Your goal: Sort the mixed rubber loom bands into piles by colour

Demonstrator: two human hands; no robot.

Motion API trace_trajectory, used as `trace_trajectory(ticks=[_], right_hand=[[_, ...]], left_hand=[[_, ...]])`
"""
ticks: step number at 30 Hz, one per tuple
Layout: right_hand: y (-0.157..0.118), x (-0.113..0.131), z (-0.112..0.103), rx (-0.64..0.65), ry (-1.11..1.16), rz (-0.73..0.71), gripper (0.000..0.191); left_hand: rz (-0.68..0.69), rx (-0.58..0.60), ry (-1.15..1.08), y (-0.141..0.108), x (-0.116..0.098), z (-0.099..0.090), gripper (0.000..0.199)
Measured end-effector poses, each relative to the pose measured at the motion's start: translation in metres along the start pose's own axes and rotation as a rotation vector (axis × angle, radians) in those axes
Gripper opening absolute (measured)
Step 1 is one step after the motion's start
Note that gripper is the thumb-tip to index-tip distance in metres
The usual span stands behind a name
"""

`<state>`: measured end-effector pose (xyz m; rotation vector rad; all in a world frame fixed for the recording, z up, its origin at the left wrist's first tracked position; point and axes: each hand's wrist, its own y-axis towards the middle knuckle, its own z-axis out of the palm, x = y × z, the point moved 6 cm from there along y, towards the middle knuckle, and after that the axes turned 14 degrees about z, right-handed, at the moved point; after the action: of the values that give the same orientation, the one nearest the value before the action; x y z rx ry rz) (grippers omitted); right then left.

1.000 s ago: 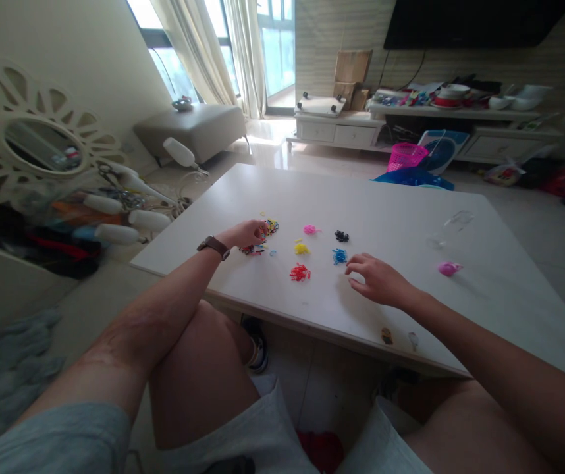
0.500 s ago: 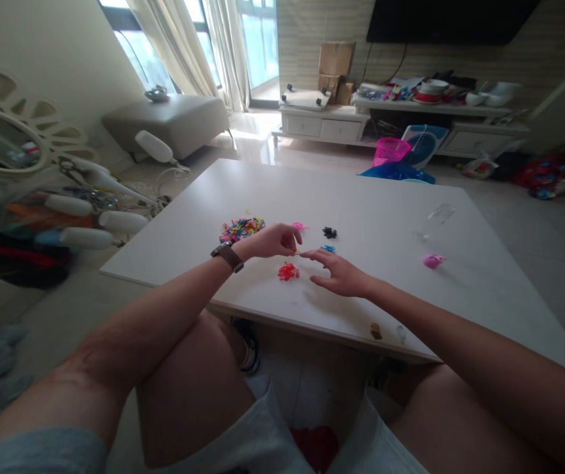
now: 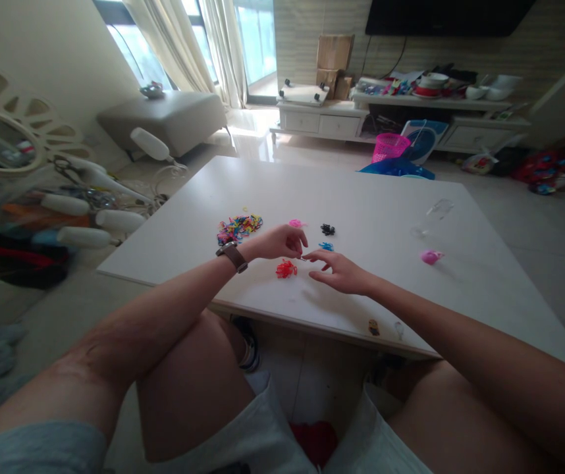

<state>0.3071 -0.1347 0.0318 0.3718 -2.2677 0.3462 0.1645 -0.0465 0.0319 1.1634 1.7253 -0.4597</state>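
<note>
Hands close together over table, fingers bent

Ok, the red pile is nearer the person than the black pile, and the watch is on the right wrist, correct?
One slip: the head view shows the watch on the left wrist. The red pile is indeed nearer than the black pile.

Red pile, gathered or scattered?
Gathered: the red pile lies as one loose clump on the white table, apart from the multicoloured pile.
</note>
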Motion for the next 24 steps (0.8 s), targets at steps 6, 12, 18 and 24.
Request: trace_trajectory(ticks=[6,12,18,24], right_hand=[[-0.004,0.0,0.002,0.017,0.014,-0.001,0.033],[-0.005,-0.001,0.001,0.015,0.015,-0.025,0.029],[-0.006,-0.01,-0.011,-0.13,-0.118,-0.037,0.027],[-0.006,-0.025,-0.025,-0.249,-0.385,0.02,0.027]], left_hand=[[0.016,0.007,-0.044,0.002,-0.001,0.002,0.024],[0.026,0.024,-0.059,0.006,-0.001,0.006,0.025],[-0.031,0.05,0.138,0.004,0.009,-0.007,0.02],[-0.129,0.192,0.332,-0.005,0.029,-0.004,0.023]])
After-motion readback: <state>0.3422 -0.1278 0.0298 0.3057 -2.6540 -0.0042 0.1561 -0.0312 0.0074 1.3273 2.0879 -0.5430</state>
